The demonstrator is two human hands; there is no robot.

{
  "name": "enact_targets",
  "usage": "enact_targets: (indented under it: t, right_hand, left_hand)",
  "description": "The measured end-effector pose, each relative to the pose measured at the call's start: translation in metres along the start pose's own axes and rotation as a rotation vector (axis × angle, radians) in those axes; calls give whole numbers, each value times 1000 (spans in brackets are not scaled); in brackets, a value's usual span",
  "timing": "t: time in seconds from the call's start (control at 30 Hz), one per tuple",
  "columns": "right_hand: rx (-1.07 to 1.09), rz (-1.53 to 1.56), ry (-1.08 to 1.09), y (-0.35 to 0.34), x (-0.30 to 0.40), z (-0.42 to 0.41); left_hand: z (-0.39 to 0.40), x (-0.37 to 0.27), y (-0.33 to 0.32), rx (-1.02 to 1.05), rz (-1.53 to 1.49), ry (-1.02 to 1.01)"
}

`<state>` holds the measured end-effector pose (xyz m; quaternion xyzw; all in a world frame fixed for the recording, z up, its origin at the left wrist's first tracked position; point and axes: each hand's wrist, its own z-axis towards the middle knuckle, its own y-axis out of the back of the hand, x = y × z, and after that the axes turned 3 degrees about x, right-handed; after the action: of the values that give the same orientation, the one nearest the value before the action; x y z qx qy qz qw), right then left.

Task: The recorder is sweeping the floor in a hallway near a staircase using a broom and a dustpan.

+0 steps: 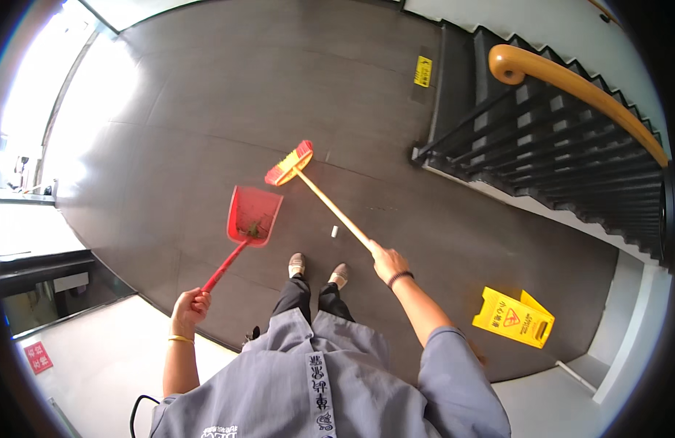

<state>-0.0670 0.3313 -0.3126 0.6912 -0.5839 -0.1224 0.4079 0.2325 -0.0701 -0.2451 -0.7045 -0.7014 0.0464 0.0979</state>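
My left hand (191, 307) grips the red handle of a dustpan (260, 205), whose pan holds dark dust and a small greenish clump of debris (253, 229). In my right hand (390, 264) is the pale yellow stick of a broom (288, 163). The broom head, yellow with red and yellow bristles, is beyond the dustpan's front edge and slightly to its right, with a gap between them. A small white cylindrical object (334, 231) lies on the dark floor, left of the broom stick and ahead of my shoes (297, 264).
A yellow folding wet-floor sign (515, 318) stands at the right. Beyond it, a staircase with black balusters and a wooden handrail (567, 82) fills the upper right. Near its foot, a yellow warning sticker (423, 71) marks the grey floor (233, 98). Bright glazing (63, 82) borders the left.
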Motion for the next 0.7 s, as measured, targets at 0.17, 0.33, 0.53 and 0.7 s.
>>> enact_targets:
  t: [0.17,0.33,0.53,0.7]
  right_hand:
    - [-29,47,12,3,56,122]
    - [16,63,-70,-16,78,170]
    - [82,-103,-55,7,-34,33]
    - [209,-261,-219,59,-78,-83]
  left_hand:
    - [15,6,9,-50,-50,59]
    - [32,-2,7,-54,-95,78]
    - [51,-23,21,-82,-51,82]
    - [67,-27,23,-88,1,55]
